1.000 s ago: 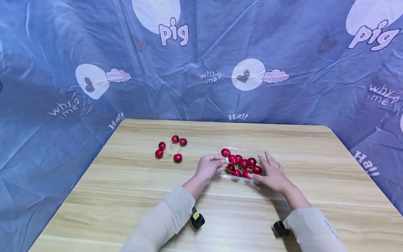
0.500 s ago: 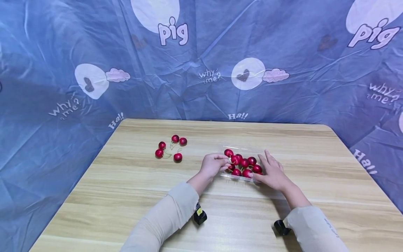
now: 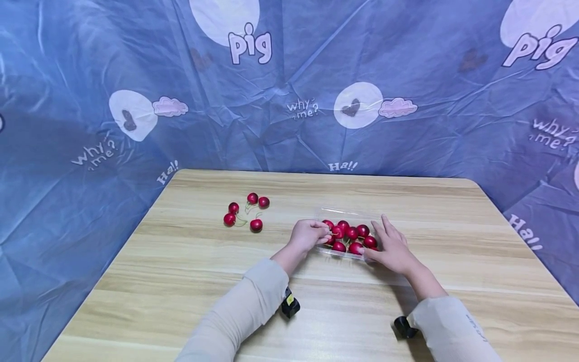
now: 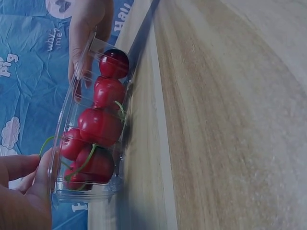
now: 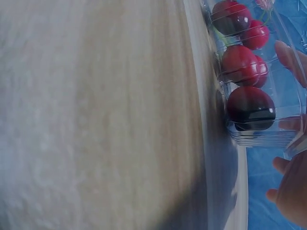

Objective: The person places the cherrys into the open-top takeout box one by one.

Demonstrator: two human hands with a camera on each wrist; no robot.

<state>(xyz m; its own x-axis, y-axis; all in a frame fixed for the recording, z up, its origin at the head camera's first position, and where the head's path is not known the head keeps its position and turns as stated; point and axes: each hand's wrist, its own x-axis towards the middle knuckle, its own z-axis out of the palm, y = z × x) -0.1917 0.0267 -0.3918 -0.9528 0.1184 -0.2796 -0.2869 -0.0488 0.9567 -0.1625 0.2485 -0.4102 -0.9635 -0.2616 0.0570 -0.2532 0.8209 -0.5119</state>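
A clear plastic box (image 3: 346,255) holding several red cherries (image 3: 363,231) with green stems stands on the table. At its left end my left hand (image 3: 305,235) pinches the thin green stem (image 4: 46,141) of one cherry (image 4: 73,143), which lies among the others inside the box. My right hand (image 3: 392,250) holds the box's right end, its thumb (image 5: 290,61) over the rim and other fingers outside the end wall. Part of the cherries nearest each hand is hidden by the fingers.
Left of the box, several loose cherries (image 3: 256,224) with stems lie on the wooden table (image 3: 181,261). A blue printed cloth (image 3: 280,136) hangs behind the table's far edge. Small black cameras (image 3: 290,304) are worn at both wrists.
My left hand has moved slightly right, bringing the pinched cherry over and then a little lower among the others. The right hand and the loose cherries have stayed in place.
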